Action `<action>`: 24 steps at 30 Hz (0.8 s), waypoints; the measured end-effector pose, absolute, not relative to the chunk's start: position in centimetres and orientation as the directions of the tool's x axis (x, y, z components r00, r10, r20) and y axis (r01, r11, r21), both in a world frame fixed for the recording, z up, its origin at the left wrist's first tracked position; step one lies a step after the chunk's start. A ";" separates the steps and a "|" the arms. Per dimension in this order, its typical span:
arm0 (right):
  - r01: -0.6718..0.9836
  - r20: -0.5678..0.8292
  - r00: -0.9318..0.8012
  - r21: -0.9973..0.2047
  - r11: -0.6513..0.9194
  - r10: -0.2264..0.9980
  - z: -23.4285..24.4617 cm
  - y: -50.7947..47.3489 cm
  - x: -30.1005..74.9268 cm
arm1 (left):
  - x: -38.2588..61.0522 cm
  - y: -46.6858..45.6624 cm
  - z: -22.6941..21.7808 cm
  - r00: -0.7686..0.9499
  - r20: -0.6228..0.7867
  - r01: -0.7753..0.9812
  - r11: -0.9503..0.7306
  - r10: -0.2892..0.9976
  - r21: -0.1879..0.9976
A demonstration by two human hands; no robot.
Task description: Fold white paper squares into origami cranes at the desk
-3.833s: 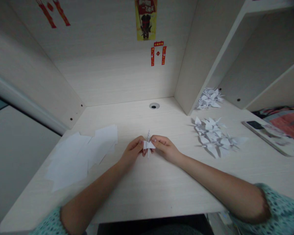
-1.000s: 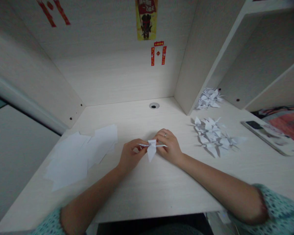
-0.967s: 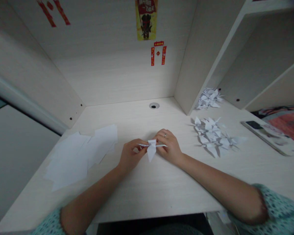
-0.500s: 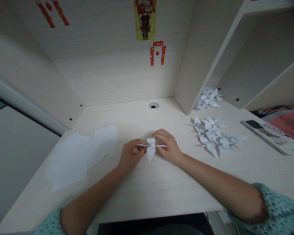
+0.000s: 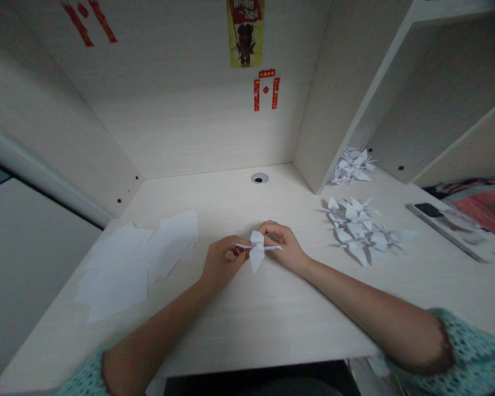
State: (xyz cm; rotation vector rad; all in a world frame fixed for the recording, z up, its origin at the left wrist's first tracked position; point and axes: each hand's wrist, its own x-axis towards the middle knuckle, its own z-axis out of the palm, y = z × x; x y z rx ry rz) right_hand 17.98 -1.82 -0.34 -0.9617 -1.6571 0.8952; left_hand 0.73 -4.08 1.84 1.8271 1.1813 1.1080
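A white folded paper crane (image 5: 256,254) is held over the middle of the desk, its two wings spread toward and away from me, its thin ends pointing left and right. My left hand (image 5: 225,258) pinches the crane's left side between thumb and fingers. On its right side, my right hand (image 5: 286,246) is curled close, fingers bent around the crane; the fingertips are partly hidden behind the wing. Right of my hands, a group of white paper cranes (image 5: 357,228) sits on the desk. Loose white paper sheets (image 5: 119,269) lie to the left.
Another heap of paper cranes (image 5: 352,165) stands behind, beside the upright shelf panel (image 5: 334,110). A phone (image 5: 457,231) lies at the right near a red cloth (image 5: 487,209). A round cable hole (image 5: 259,178) is set at the back of the desk.
The crane has turned slightly and shifted a little to the right, with its wings looking more spread. My right fingers have moved slightly; the piles stay as they were.
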 end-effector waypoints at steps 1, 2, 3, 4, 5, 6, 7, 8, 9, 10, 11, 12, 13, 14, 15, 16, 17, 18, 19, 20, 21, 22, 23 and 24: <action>0.191 0.360 -0.203 -0.897 0.398 0.910 -0.5 -1.8 18.0 | 0.7 -4.0 1.8 0.204 0.278 0.348 -0.335 0.939 0.875; 0.205 0.348 -0.198 -0.900 0.386 0.916 -0.6 -1.7 18.0 | 0.6 -3.9 1.8 0.175 0.265 0.353 -0.312 0.948 0.882; 0.218 0.341 -0.189 -0.900 0.378 0.921 -0.7 -1.7 17.9 | 0.5 -3.8 1.8 0.139 0.249 0.360 -0.283 0.959 0.889; 0.227 0.337 -0.181 -0.900 0.373 0.924 -0.7 -1.7 17.9 | 0.4 -3.6 1.8 0.102 0.231 0.366 -0.253 0.968 0.896; 0.226 0.336 -0.178 -0.901 0.371 0.925 -0.8 -1.7 17.8 | 0.3 -3.4 1.8 0.064 0.217 0.372 -0.225 0.974 0.901; 0.214 0.333 -0.181 -0.905 0.367 0.925 -0.7 -1.8 17.8 | 0.2 -3.2 1.8 0.030 0.206 0.377 -0.202 0.978 0.904; 0.187 0.327 -0.193 -0.913 0.362 0.925 -0.7 -1.9 17.7 | 0.1 -3.0 1.7 0.004 0.198 0.385 -0.184 0.980 0.904; 0.148 0.321 -0.211 -0.923 0.355 0.923 -0.6 -2.1 17.6 | 0.0 -2.9 1.7 -0.017 0.193 0.398 -0.171 0.981 0.901; 0.103 0.312 -0.233 -0.934 0.342 0.921 -0.5 -2.2 17.5 | 0.0 -2.8 1.6 -0.029 0.195 0.418 -0.165 0.980 0.893; 0.061 0.300 -0.256 -0.944 0.325 0.919 -0.4 -2.3 17.5 | -0.1 -2.7 1.5 -0.033 0.205 0.446 -0.169 0.978 0.879; 0.027 0.283 -0.278 -0.953 0.302 0.918 -0.4 -2.4 17.4 | -0.1 -2.6 1.4 -0.031 0.222 0.479 -0.181 0.974 0.859; 0.004 0.258 -0.299 -0.963 0.271 0.919 -0.3 -2.4 17.4 | -0.2 -2.6 1.3 -0.021 0.243 0.513 -0.198 0.970 0.835; -0.010 0.225 -0.317 -0.972 0.234 0.921 -0.2 -2.5 17.3 | -0.2 -2.6 1.2 -0.007 0.264 0.543 -0.218 0.965 0.811; -0.021 0.190 -0.329 -0.981 0.194 0.925 -0.2 -2.5 17.3 | -0.2 -2.5 1.0 0.008 0.282 0.568 -0.236 0.959 0.788; -0.034 0.155 -0.332 -0.988 0.153 0.930 -0.1 -2.5 17.2 | -0.2 -2.5 1.0 0.019 0.295 0.588 -0.250 0.955 0.769; -0.053 0.125 -0.327 -0.992 0.114 0.936 -0.1 -2.6 17.2 | -0.2 -2.5 0.9 0.027 0.302 0.602 -0.257 0.953 0.756; -0.077 0.098 -0.320 -0.994 0.078 0.942 0.0 -2.6 17.1 | -0.2 -2.5 0.9 0.030 0.305 0.609 -0.260 0.952 0.749; -0.105 0.076 -0.314 -0.993 0.045 0.946 0.0 -2.6 17.0 | -0.2 -2.5 0.9 0.032 0.304 0.611 -0.259 0.952 0.748; -0.135 0.059 -0.311 -0.991 0.017 0.949 0.0 -2.6 16.9 | -0.1 -2.6 0.9 0.027 0.297 0.606 -0.252 0.954 0.754; -0.162 0.045 -0.313 -0.987 -0.007 0.949 0.0 -2.6 16.8 | -0.1 -2.5 0.9 0.022 0.283 0.594 -0.240 0.959 0.768; -0.182 0.034 -0.315 -0.983 -0.025 0.948 0.1 -2.6 16.8 | 0.0 -2.5 0.9 0.018 0.264 0.577 -0.225 0.964 0.785; -0.194 0.028 -0.314 -0.980 -0.035 0.949 0.1 -2.6 16.7 | 0.0 -2.6 1.0 0.017 0.240 0.559 -0.208 0.971 0.803; -0.199 0.026 -0.308 -0.979 -0.038 0.951 0.1 -2.6 16.7 | 0.1 -2.6 1.0 0.019 0.217 0.541 -0.192 0.976 0.819; -0.198 0.025 -0.298 -0.980 -0.036 0.954 0.1 -2.6 16.7 | 0.1 -2.6 1.0 0.026 0.195 0.524 -0.180 0.980 0.833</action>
